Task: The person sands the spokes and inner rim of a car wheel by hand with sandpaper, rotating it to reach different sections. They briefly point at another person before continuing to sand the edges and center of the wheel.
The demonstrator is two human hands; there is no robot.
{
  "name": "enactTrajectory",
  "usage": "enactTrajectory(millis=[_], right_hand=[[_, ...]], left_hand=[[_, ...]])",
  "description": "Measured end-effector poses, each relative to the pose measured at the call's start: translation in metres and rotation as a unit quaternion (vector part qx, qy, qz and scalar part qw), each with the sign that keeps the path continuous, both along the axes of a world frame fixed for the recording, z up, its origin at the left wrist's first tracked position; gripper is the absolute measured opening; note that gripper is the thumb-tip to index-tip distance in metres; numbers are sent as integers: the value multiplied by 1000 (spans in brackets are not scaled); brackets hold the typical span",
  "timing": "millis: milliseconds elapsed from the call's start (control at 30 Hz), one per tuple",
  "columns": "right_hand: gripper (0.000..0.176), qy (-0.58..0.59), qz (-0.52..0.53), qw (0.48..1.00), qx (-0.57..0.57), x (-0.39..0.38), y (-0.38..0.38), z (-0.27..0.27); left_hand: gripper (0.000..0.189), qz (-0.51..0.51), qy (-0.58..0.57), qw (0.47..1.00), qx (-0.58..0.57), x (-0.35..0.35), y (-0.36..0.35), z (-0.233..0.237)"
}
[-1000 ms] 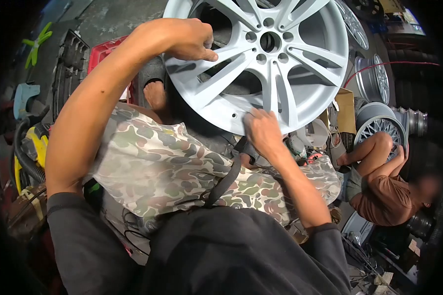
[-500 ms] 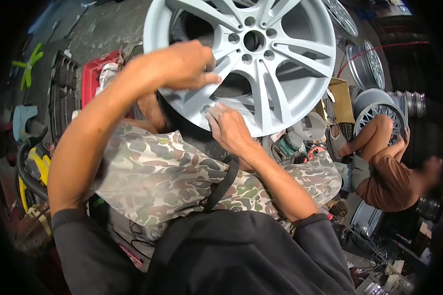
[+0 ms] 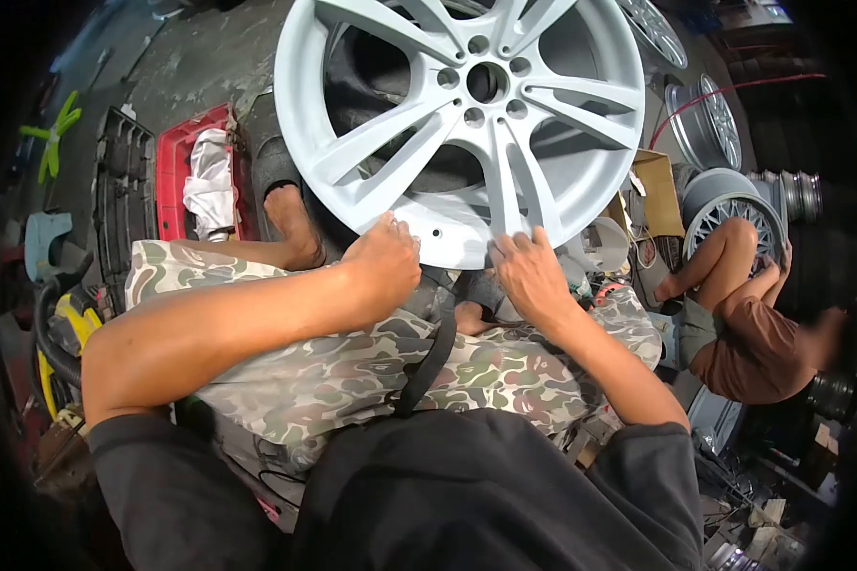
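Note:
A pale grey-white alloy wheel rim (image 3: 490,181) with paired spokes fills the top middle, its face turned up toward me. My left hand (image 3: 383,268) is closed on its near edge, left of the valve hole, with the fingers curled over the lip. On the same edge farther right, my right hand (image 3: 535,281) grips the lip beside a spoke's foot, fingertips over the top. The undersides of both hands are hidden. Camouflage-patterned cloth (image 3: 352,362) covers my lap just below the wheel.
Left of the wheel lie a red bin (image 3: 176,181) with white cloth (image 3: 209,181) in it and a black grille (image 3: 124,190). At right, a person (image 3: 752,352) crouches holding another wheel (image 3: 733,224). A cardboard box (image 3: 655,190) stands between, and a red hose (image 3: 733,90) runs behind.
My left hand came down from the spokes to the near edge. My right hand shifted right along the rim; the greyish piece under its fingers no longer shows. The wheel moved slightly.

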State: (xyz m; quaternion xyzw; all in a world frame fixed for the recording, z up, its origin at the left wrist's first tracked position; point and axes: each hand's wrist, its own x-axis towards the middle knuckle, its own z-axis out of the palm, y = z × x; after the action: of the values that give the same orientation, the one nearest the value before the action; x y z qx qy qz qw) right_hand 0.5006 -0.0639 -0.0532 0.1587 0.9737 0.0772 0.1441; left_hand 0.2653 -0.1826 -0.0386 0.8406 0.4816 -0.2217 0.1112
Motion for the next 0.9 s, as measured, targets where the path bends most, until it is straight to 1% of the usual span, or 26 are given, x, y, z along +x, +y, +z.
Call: enactTrajectory(millis=[33, 100, 133, 167, 200, 233, 267, 300, 333, 400, 433, 500, 533, 600, 633, 667, 700, 733, 767, 800, 867, 900], right_hand=[[17, 3, 7, 1000, -1, 5, -1, 6], [19, 4, 11, 1000, -6, 3, -2, 7], [21, -16, 11, 1000, 7, -11, 2, 1], [22, -35, 12, 999, 21, -19, 5, -4], [22, -32, 12, 999, 22, -21, 7, -8], [23, -38, 4, 999, 23, -24, 8, -12], [24, -45, -1, 999, 24, -26, 10, -14], [15, -1, -6, 1000, -22, -17, 10, -10], [15, -6, 0, 1000, -22, -11, 7, -5], [10, -2, -8, 999, -32, -3, 4, 3], [10, -3, -9, 999, -33, -7, 4, 0], [14, 42, -1, 999, 15, -25, 6, -21], [14, 44, -3, 999, 15, -31, 6, -33], [14, 115, -49, 991, -48, -42, 7, -48], [11, 158, -42, 985, -63, -39, 3, -46], [11, 156, -38, 985, -63, -32, -1, -40], [8, 122, -63, 988, -68, -25, -4, -28], [7, 89, -86, 990, -74, -21, -3, -22], [10, 66, -107, 988, -91, -19, 0, -22], [10, 70, -106, 987, -95, -21, 0, -26], [12, 103, -81, 989, -72, -35, 1, -42], [15, 94, -118, 981, -121, -52, 5, -47]], left_hand=[[80, 4, -4, 1000, 0, 1, 2, 11], [82, -3, 71, 997, -19, 2, 2, 27], [82, -6, 72, 997, -18, 3, 5, 26], [82, -13, 86, 995, -43, 3, 9, 25], [83, -16, 100, 993, -67, 3, 13, 30], [83, -15, 102, 992, -67, 2, 13, 34], [79, -30, 117, 990, -67, 1, 12, 39], [76, -43, 130, 988, -67, 0, 12, 44], [76, -37, 125, 989, -67, -3, 9, 39], [59, -49, 118, 992, 13, -8, 5, 31], [59, -50, 117, 992, 13, -8, 6, 31], [44, -53, 120, 991, 22, -8, 9, 33], [44, -55, 123, 991, 22, -9, 9, 30], [39, -18, 57, 998, 35, -12, 11, 28], [39, -15, 57, 998, 35, -15, 11, 28], [38, 5, -12, 998, 58, -18, 11, 28], [37, 28, -80, 993, 81, -23, 13, 30], [37, 35, -80, 993, 81, -28, 18, 36], [35, 70, -149, 983, 77, -34, 24, 42], [34, 102, -214, 969, 74, -41, 31, 49], [29, 130, -266, 941, 161, -56, 42, 55], [28, 135, -265, 938, 178, -63, 46, 62]])
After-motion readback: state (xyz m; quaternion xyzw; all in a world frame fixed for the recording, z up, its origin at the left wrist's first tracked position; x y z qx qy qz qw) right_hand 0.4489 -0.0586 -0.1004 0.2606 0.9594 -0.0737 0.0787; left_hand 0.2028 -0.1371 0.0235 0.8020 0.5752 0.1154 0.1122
